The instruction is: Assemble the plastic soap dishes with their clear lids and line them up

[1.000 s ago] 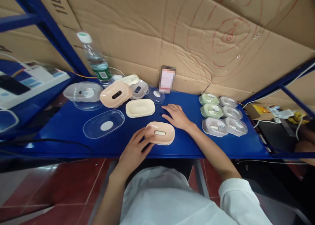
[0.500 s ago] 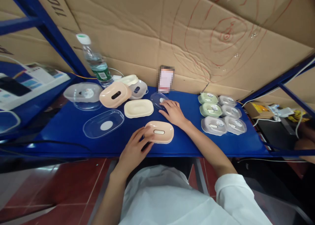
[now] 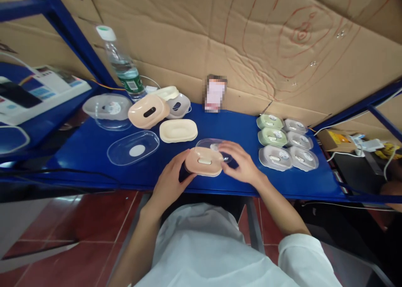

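My left hand [image 3: 171, 174] grips the left end of a peach box [image 3: 205, 163] with a pale slot in its top, near the table's front edge. My right hand [image 3: 241, 162] is closed on a clear lid [image 3: 205, 144] with a round white label, which is tilted just behind and over the right end of the peach box. Behind them lies a cream tray [image 3: 178, 130]. Another clear lid [image 3: 133, 148] rests flat at the left. Farther back, a peach cover [image 3: 148, 111] with a dark slot leans against a grey cover [image 3: 179, 106].
Several closed boxes, green [image 3: 272, 137] and grey [image 3: 275, 157], stand in two columns at the right. A water bottle [image 3: 127, 75] and stacked clear lids [image 3: 108, 111] are at the back left. A phone [image 3: 215, 93] leans against the cardboard [image 3: 176, 40].
My right hand has picked up the clear lid and brought it toward me, beside the peach box. My left hand now wraps more firmly round the box. The view has shifted slightly.
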`<state>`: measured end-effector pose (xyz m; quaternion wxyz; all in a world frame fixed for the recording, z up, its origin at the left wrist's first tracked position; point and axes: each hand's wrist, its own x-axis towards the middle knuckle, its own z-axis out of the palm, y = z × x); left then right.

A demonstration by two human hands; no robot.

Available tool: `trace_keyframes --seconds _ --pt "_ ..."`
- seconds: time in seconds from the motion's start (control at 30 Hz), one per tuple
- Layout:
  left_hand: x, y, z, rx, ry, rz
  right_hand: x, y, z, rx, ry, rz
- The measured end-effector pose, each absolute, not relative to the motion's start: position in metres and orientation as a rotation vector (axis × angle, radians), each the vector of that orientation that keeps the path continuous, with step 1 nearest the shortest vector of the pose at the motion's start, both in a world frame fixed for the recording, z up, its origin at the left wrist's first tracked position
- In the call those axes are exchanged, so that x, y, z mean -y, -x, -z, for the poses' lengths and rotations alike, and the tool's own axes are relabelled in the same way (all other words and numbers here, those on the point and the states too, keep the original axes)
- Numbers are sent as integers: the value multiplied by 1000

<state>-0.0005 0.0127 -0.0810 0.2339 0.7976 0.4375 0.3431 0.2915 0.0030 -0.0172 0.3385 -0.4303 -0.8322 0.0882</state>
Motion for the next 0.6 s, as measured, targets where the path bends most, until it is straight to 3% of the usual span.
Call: trace_keyframes --seconds 0.1,0.4,0.6 --pt "-13 1 83 -1209 -2164 -929 15 -277 19 2302 979 -279" --pt "-15 3 80 -1164 -2099 -926 8 -278 41 2369 1090 -288" --pt "-14 2 79 -1163 -2109 -961 14 -274 47 2476 1182 -79"
